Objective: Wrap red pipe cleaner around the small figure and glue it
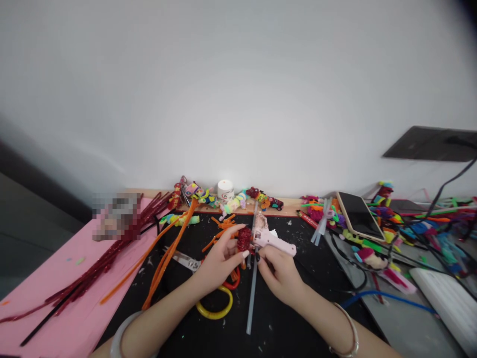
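My left hand (224, 261) is closed around a red glittery tinsel piece (244, 239), its thumb along the lower side. My right hand (278, 271) is closed in a pinch just right of it, fingertips almost meeting the red piece. What sits between those fingertips is too small to make out. A pale pink glue gun (278, 242) lies right behind the right fingers; whether the hand touches it I cannot tell. From near the gun, a translucent glue stick (252, 298) points toward me. Below the left hand are scissors with a yellow handle (215, 312).
Orange pipe cleaners (168, 258) and red tinsel stems (108, 253) lie left, partly over a pink sheet (48, 293). Small fuzzy figures and a white jar (225, 192) line the wall. At right are a phone (359, 215), colourful stems, cables and a white keyboard (443, 303).
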`<action>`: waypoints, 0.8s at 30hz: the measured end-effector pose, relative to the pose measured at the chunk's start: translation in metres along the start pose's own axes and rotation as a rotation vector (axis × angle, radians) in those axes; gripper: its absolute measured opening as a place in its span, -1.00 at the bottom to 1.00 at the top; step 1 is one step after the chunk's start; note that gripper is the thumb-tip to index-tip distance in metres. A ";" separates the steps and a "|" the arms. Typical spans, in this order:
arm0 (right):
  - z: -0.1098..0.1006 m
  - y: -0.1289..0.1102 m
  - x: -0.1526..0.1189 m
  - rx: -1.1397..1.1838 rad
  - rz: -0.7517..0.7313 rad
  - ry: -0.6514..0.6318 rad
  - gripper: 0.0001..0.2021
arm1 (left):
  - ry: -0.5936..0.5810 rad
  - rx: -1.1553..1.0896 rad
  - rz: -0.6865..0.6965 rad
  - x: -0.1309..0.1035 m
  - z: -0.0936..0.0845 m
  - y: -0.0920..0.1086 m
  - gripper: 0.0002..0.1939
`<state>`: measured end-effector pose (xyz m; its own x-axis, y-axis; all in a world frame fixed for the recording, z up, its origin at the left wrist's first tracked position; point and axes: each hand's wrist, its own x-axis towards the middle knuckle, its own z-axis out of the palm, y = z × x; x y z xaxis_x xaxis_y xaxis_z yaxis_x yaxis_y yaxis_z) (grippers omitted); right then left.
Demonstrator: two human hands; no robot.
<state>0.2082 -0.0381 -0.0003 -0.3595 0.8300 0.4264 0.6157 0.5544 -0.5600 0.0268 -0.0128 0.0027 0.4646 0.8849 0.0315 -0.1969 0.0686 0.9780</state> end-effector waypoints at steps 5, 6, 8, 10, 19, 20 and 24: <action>0.000 0.000 0.000 -0.012 0.011 0.015 -0.82 | -0.004 -0.083 -0.009 0.000 -0.001 0.000 -0.45; -0.001 0.000 0.000 -0.011 0.011 0.015 -0.82 | -0.004 -0.090 -0.012 0.000 -0.001 0.000 -0.45; -0.001 -0.001 0.000 -0.005 0.003 0.015 -0.82 | 0.002 -0.091 -0.010 0.000 -0.001 -0.001 -0.46; -0.002 -0.001 0.000 0.002 -0.011 0.011 -0.82 | 0.019 -0.074 0.006 0.000 -0.001 -0.002 -0.47; 0.001 0.000 -0.002 0.014 -0.051 -0.008 -0.84 | 0.080 0.056 0.028 -0.002 -0.003 -0.008 -0.49; 0.001 0.000 -0.002 0.015 -0.053 -0.009 -0.84 | 0.083 0.061 0.034 -0.003 -0.003 -0.008 -0.50; 0.001 0.001 -0.003 0.019 -0.057 -0.010 -0.85 | 0.084 0.076 0.037 -0.003 -0.004 -0.009 -0.49</action>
<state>0.2088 -0.0403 -0.0030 -0.4009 0.7974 0.4510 0.5805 0.6019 -0.5483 0.0233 -0.0141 -0.0070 0.3835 0.9220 0.0538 -0.1455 0.0028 0.9894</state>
